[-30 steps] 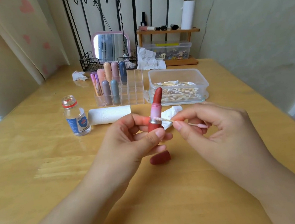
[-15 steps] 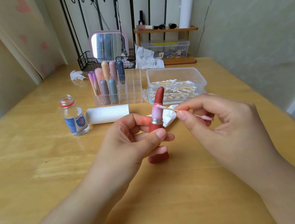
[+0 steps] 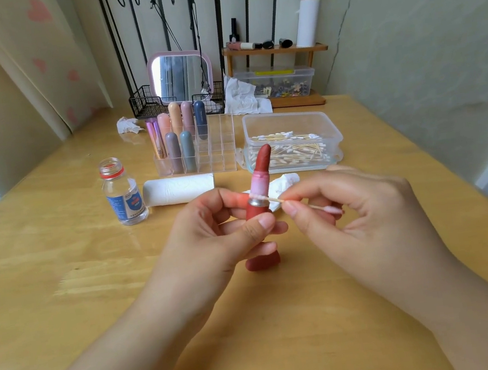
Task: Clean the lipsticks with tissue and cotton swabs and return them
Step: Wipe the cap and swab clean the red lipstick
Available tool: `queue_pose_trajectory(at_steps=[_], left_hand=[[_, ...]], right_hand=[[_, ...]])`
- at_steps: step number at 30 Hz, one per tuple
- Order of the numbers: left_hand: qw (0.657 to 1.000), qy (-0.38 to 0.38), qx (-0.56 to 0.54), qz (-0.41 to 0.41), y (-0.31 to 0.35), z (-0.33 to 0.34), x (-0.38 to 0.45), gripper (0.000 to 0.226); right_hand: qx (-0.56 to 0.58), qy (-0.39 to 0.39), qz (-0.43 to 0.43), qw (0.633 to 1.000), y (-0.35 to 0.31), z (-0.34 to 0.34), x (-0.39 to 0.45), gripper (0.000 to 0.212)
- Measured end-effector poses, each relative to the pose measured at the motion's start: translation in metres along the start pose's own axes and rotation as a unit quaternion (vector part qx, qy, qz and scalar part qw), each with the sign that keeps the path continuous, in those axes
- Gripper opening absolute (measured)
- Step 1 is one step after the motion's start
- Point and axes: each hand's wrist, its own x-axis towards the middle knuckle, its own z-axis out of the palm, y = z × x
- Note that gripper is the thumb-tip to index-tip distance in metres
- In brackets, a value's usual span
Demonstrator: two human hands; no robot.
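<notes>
Swabbing the collar of an open red lipstick (image 3: 259,196)

Left hand (image 3: 227,236) grips its base; right hand (image 3: 353,208) pinches a cotton swab (image 3: 272,199) against the metal collar; a slip upward would likely gouge the soft bullet.

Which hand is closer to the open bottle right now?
Left. The left hand holds the lipstick just right of the bottle; the right hand is farther right.

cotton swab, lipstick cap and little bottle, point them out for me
cotton swab (image 3: 273,199), head view, wooden stick.
lipstick cap (image 3: 263,262), head view, rounded side.
little bottle (image 3: 124,199), head view, blue label.
</notes>
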Motion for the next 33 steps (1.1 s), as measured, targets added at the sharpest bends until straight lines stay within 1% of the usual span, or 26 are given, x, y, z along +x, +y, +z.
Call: queue_pose_trajectory(at_steps=[3, 6, 10, 15, 17, 19, 21, 24, 27, 30, 33], left_hand=[[1.0, 0.001, 0.002, -0.001, 0.0, 0.0, 0.0, 0.036], [1.0, 0.002, 0.0, 0.0, 0.0, 0.0, 0.0, 0.031], [1.0, -0.004, -0.002, 0.001, 0.0, 0.0, 0.0, 0.036], [1.0, -0.007, -0.009, 0.002, 0.002, -0.001, -0.001, 0.032], [1.0, -0.01, -0.012, 0.0, 0.0, -0.002, 0.0, 0.03], [1.0, -0.023, -0.016, 0.004, -0.002, -0.004, 0.0, 0.03], [0.999, -0.04, -0.018, 0.012, -0.003, -0.006, 0.0, 0.031], [0.997, -0.069, -0.02, 0.015, -0.007, -0.007, 0.0, 0.026], [0.995, -0.095, -0.002, 0.017, -0.009, -0.006, -0.001, 0.023], [0.994, -0.103, 0.021, 0.023, -0.01, -0.003, -0.002, 0.021], [0.993, -0.105, 0.043, 0.033, -0.01, -0.002, -0.003, 0.023]], right_hand=[[-0.005, 0.013, -0.005, 1.0, 0.001, -0.002, 0.001, 0.01], [-0.011, 0.032, 0.005, 0.999, 0.002, -0.005, 0.002, 0.008], [0.002, 0.003, -0.005, 1.0, 0.0, 0.0, 0.0, 0.011], [0.021, 0.032, 0.03, 0.999, 0.003, -0.006, 0.002, 0.007], [0.033, 0.017, 0.029, 0.999, 0.002, -0.005, 0.002, 0.009], [0.037, 0.0, 0.019, 0.999, 0.001, -0.004, 0.001, 0.011], [0.038, 0.01, 0.023, 0.999, 0.001, -0.004, 0.001, 0.009], [0.045, 0.025, 0.038, 0.998, 0.002, -0.006, 0.001, 0.006], [0.04, 0.003, 0.027, 0.999, -0.001, -0.003, 0.001, 0.005], [0.029, -0.006, 0.012, 0.999, -0.001, -0.002, 0.0, 0.004], [0.023, 0.016, 0.018, 0.999, 0.0, -0.003, 0.0, 0.01]])
